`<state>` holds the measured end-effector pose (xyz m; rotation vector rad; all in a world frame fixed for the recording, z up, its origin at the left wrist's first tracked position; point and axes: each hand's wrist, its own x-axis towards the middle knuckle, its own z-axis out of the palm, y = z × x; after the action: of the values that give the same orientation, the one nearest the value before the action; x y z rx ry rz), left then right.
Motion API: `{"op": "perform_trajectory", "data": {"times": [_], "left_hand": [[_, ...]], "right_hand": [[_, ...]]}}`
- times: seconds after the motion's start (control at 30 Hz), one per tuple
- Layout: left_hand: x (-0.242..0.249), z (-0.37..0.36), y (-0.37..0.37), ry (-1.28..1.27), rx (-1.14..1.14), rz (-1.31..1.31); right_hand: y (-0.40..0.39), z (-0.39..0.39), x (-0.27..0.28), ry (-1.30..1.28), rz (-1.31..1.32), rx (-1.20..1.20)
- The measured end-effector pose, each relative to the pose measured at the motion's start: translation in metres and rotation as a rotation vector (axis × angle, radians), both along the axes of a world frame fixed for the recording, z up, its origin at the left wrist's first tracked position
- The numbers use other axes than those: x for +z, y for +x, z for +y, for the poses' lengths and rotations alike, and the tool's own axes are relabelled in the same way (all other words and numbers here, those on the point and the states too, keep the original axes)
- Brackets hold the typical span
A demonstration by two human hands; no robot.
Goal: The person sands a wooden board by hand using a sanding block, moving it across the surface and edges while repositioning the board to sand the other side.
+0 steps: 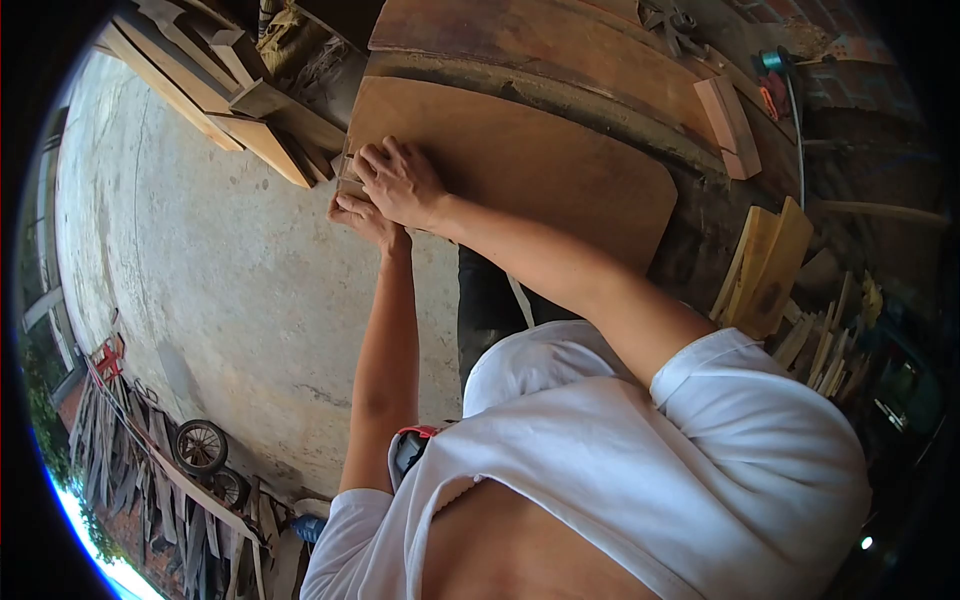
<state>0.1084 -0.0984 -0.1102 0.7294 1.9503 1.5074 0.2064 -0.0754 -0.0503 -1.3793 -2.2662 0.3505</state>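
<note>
A brown wooden board (510,150) with cut-off right-hand corners lies flat in front of me. At its near left corner my left hand (368,218) is closed on the board's edge, with part of its fingers hidden. Just above it, my right hand (403,185) rests on the board near its left edge. Its fingers are bent and drawn together; whatever they may hold is covered by the hand. The two hands are close together, the right one partly over the left.
Behind the board lies a wide wooden plank (520,45), with a small wood block (728,125) at right. Cut planks (265,145) lean at upper left. Offcuts (765,265) stand at right. Scrap wood and a spoked wheel (200,447) sit by the concrete floor (230,290).
</note>
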Motion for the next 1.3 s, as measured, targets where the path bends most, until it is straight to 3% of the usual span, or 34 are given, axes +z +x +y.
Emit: {"op": "perform_trajectory", "data": {"times": [0.1,0.2,0.33,0.43,0.67,0.77,0.93,1.03,1.23,1.3], "left_hand": [[0.001,-0.003,0.003,0.017,-0.039,-0.039],[0.031,-0.008,0.027,-0.172,0.05,0.033],[0.008,-0.004,0.034,-0.164,0.118,0.241],[0.011,-0.003,0.037,-0.16,0.126,0.253],[0.014,-0.002,0.038,-0.205,0.135,0.285],[0.016,-0.003,0.035,-0.261,0.11,0.315],[0.007,-0.003,0.035,-0.246,0.149,0.281],[0.003,0.001,0.028,-0.227,0.149,0.292],[0.004,-0.001,0.028,-0.177,0.15,0.377],[0.014,-0.003,0.035,-0.256,0.133,0.292]], "right_hand": [[0.06,-0.046,0.0,0.074,-0.055,0.033],[0.172,-0.135,0.017,-0.015,-0.091,0.031],[0.317,-0.238,0.022,-0.106,-0.244,0.066],[0.312,-0.229,0.022,-0.106,-0.243,0.091],[0.154,-0.137,0.003,0.013,-0.187,-0.038],[0.179,-0.151,0.012,-0.007,-0.143,0.038],[0.298,-0.251,0.015,-0.031,-0.207,0.068],[0.304,-0.247,0.017,-0.059,-0.215,0.115],[0.157,-0.157,0.006,-0.006,-0.186,-0.028],[0.151,-0.153,0.004,0.015,-0.195,-0.061]]}}
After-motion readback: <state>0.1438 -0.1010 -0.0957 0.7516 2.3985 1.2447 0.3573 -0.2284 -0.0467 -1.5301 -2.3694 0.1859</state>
